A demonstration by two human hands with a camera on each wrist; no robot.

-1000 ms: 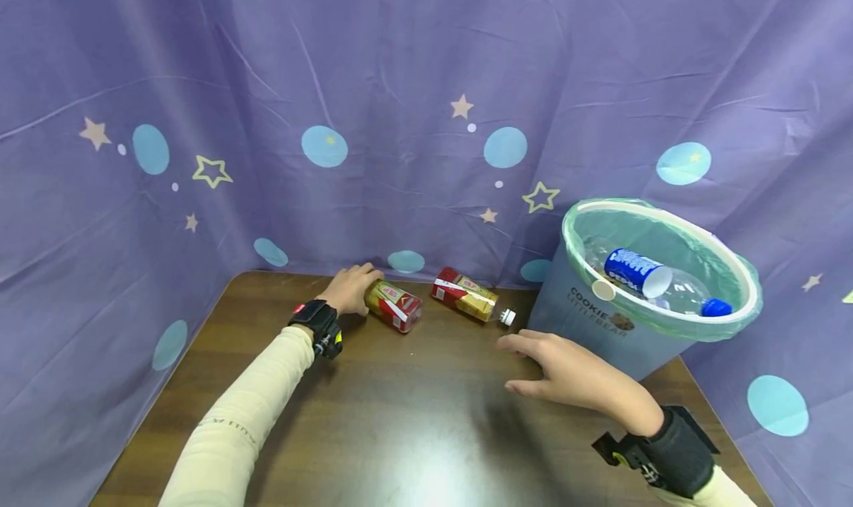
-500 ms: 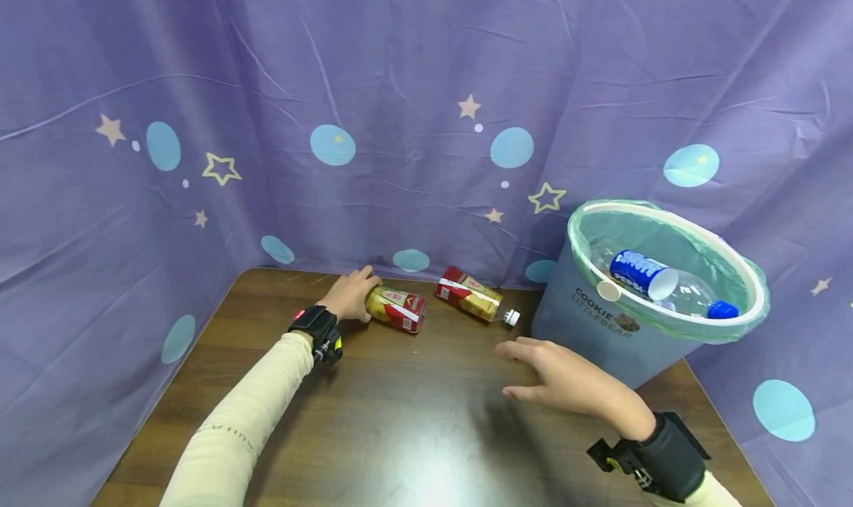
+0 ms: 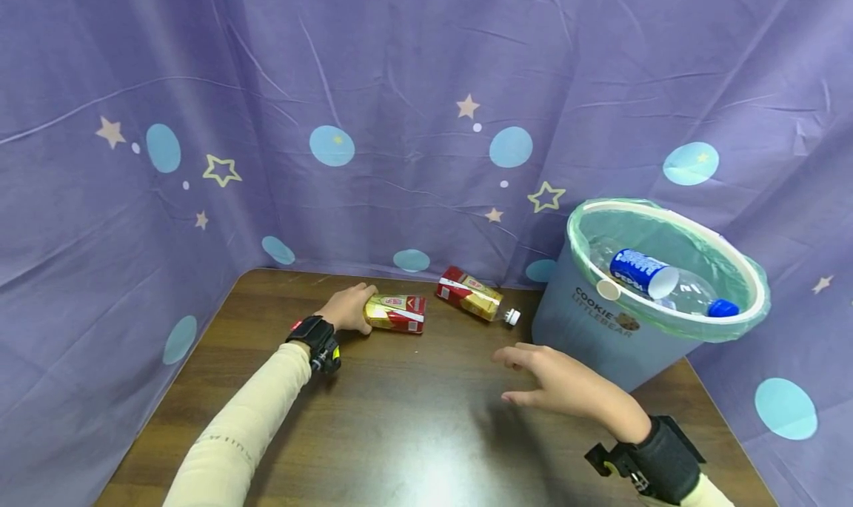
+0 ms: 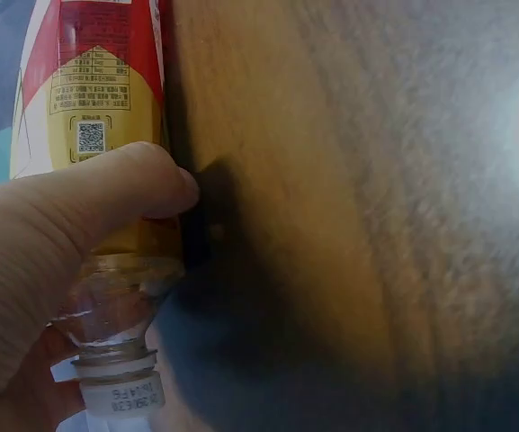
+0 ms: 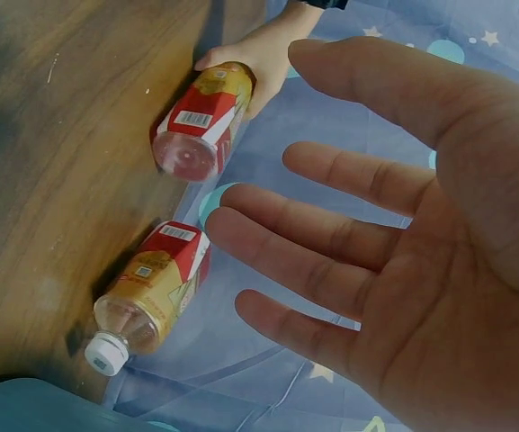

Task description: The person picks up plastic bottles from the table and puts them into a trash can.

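On desk, near the back curtain: one bottle gripped, one loose, one already binned.

Left hand has its fingers curled round the neck end of a lying red-and-yellow bottle, which still rests flat on the desk, not lifted. Second red-and-yellow bottle lies on its side just beyond, white cap toward the bin, untouched. Right hand hovers over the desk in front of the bin, fingers spread wide, holding nothing. Blue-label clear bottle already lies inside the green-lined bin. Judged progress: roughly a third in, one bottle deposited, one grasped but not raised, one left to pick up.
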